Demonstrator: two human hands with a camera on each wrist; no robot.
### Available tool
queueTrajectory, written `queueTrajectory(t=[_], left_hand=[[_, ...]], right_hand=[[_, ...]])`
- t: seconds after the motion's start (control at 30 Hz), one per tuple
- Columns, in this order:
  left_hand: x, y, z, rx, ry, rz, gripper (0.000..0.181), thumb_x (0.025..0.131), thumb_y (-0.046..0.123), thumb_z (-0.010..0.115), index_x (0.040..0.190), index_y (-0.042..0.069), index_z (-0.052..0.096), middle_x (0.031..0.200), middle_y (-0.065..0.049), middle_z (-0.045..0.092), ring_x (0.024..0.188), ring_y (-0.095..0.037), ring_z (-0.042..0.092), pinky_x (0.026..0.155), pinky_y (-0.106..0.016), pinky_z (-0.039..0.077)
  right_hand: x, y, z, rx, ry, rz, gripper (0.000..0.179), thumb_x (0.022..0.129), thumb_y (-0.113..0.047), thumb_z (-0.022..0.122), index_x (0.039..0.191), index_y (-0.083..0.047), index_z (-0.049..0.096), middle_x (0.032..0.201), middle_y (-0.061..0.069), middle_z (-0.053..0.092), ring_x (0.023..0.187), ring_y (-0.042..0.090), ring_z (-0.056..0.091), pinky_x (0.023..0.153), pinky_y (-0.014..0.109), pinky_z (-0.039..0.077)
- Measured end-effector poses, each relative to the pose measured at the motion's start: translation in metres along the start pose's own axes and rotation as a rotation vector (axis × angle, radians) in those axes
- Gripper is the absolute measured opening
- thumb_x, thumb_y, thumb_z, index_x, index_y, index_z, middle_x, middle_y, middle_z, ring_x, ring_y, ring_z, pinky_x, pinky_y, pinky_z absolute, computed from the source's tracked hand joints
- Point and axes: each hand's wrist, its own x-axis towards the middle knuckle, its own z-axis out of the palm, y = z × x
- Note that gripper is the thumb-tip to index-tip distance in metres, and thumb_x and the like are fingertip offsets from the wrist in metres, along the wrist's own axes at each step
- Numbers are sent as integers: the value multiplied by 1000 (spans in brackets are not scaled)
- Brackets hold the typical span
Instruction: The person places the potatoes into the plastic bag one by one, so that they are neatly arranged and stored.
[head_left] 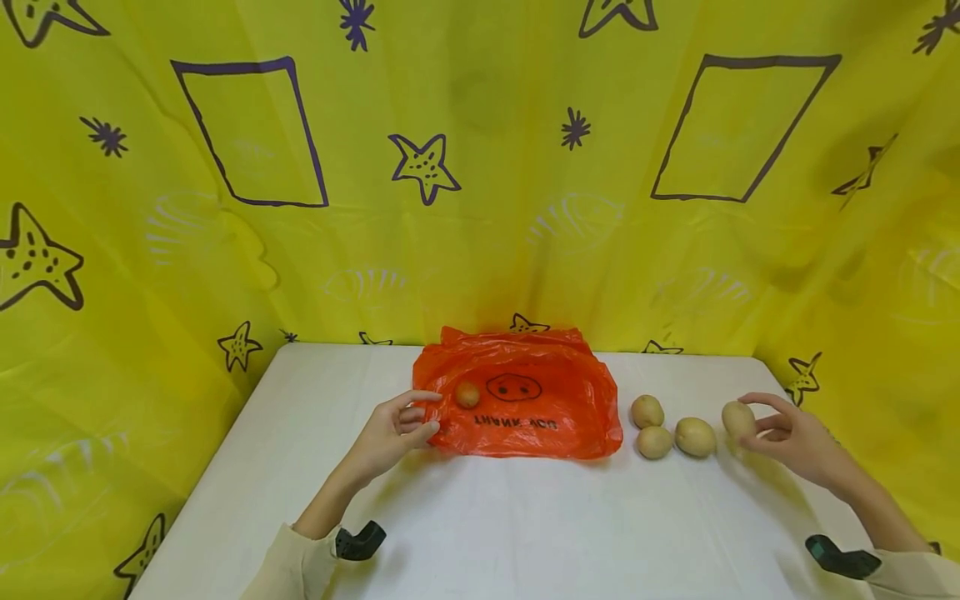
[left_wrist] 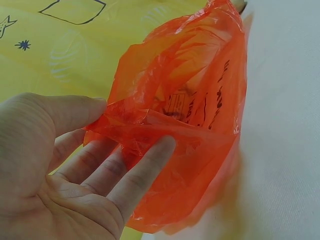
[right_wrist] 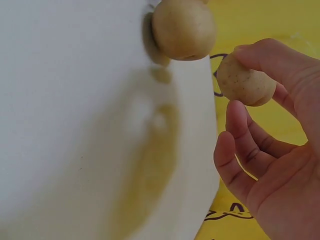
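Observation:
A red plastic bag (head_left: pixel 525 429) printed "THANK YOU" lies spread at the back of the white table. My left hand (head_left: pixel 397 427) is at its left side; in the left wrist view the thumb and fingers (left_wrist: pixel 145 172) pinch the bag's edge (left_wrist: pixel 150 120), and the mouth gapes. A small round potato (head_left: pixel 468 394) shows at the bag's left part, tinted reddish. On the far right, my right hand (head_left: pixel 795 437) grips a potato (head_left: pixel 738 419) between thumb and fingers. The right wrist view shows this potato (right_wrist: pixel 245 82) raised off the table.
Three potatoes, the nearest to my right hand being the larger one (head_left: pixel 696 437), sit right of the bag. Yellow patterned cloth (head_left: pixel 495 242) stands behind and along both sides of the white table (head_left: pixel 525 525).

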Motion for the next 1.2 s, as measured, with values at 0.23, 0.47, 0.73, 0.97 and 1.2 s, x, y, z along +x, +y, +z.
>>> queueTrajectory(t=[0.23,0.47,0.73,0.97,1.2], left_hand=[[1,1,1,1,-4,-3,41,97,10,72,136,6,60,111,-16,72,96,-28,72,85,-52,60],[1,-1,2,2,-2,-7,41,97,10,72,136,6,60,111,-16,72,96,-27,72,85,-55,59],[1,-1,2,5,-3,-4,41,97,11,72,136,6,60,111,-17,71,95,-27,71,84,-53,60],[1,0,2,0,-5,0,41,97,11,72,136,6,60,109,-16,72,94,-27,71,84,-54,60],[0,-1,2,-8,-8,-3,41,97,10,72,136,5,60,111,-17,72,96,-27,71,84,-53,60]], right_hand=[[-2,-11,-3,-9,42,7,57,91,-18,81,139,-8,51,103,14,71,80,2,64,64,24,53],[-3,-21,-2,17,76,-38,58,90,-12,81,139,-8,51,98,7,70,78,4,66,63,23,55],[-5,-35,1,62,107,-97,58,88,-7,81,138,-6,52,91,-3,69,74,7,68,63,18,55],[-6,-42,6,60,97,-110,58,88,-8,81,138,-6,52,92,1,70,75,8,69,65,18,56],[-6,-53,16,93,106,-201,57,85,0,81,136,-5,54,90,0,72,73,9,70,64,17,56]])
